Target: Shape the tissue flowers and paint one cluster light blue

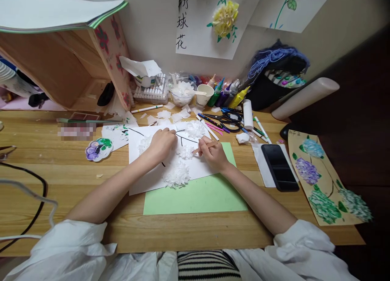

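Observation:
A white sheet of paper [202, 165] lies at the middle of the desk, with fluffy white paper flowers [176, 174] and black drawn branch lines on it. My left hand [163, 144] rests on the sheet with its fingers curled down, close to a flower at the left. What its fingertips hold or press, if anything, is hidden. My right hand [211, 153] is closed round a slim brown pencil-like stick [209, 146]. The stick's dark tip is at the edge of the middle white flower [185, 152]. A light green sheet [198, 197] lies partly under the white one.
Behind the sheet are torn paper scraps [164, 114], black scissors [227, 119], markers and a paper cup [204, 94]. Paint bottles [217, 94] stand by the wall. At the right lie a phone [279, 167] and a finished flower picture [326, 167]. Cables [39, 199] cross the left side.

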A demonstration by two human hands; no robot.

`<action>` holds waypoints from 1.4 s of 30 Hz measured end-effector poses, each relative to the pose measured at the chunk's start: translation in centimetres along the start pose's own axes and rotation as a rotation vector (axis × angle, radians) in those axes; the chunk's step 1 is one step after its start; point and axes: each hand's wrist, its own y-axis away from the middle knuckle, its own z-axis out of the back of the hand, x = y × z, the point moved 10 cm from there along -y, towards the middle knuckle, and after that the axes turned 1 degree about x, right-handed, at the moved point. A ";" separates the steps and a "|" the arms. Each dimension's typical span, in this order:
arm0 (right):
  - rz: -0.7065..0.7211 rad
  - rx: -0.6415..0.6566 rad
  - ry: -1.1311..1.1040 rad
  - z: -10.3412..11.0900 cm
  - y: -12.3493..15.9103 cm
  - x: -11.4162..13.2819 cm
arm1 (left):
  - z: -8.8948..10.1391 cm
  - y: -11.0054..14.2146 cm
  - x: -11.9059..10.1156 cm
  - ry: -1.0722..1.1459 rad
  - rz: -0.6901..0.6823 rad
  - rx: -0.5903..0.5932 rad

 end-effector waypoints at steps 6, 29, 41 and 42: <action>0.033 0.036 0.060 -0.8 -0.7 0.5 | 0.0 0.0 -0.1 -0.012 0.002 0.020; -0.072 -0.426 -0.392 5.3 3.1 -3.4 | -0.3 -0.3 0.9 0.038 -0.037 -0.069; -0.146 -0.623 -0.530 6.4 5.3 -6.0 | 3.0 -6.7 4.0 -0.107 0.060 -0.217; -0.149 -0.626 -0.531 6.5 5.4 -6.0 | 2.8 -6.9 3.9 -0.110 0.054 -0.220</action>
